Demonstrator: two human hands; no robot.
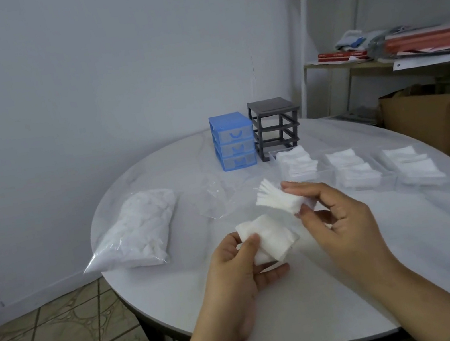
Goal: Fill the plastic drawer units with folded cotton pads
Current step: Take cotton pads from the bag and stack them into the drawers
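My left hand (240, 270) grips a soft stack of white cotton pads (272, 238) above the table. My right hand (337, 219) pinches a second, fanned bundle of folded pads (275, 199) between thumb and fingers. At the back stand a blue drawer unit (233, 141) with its three drawers in place and a dark grey drawer frame (275, 126) with no drawers in it. Three clear drawers lie to the right on the table, each holding folded pads: one (296, 165), a second (351, 170), a third (412, 165).
A full plastic bag of cotton pads (141, 230) lies on the left of the round white table (301, 301). An empty clear bag (216, 196) lies mid-table. A shelf with papers (421, 45) and a cardboard box (431, 119) stand at the right.
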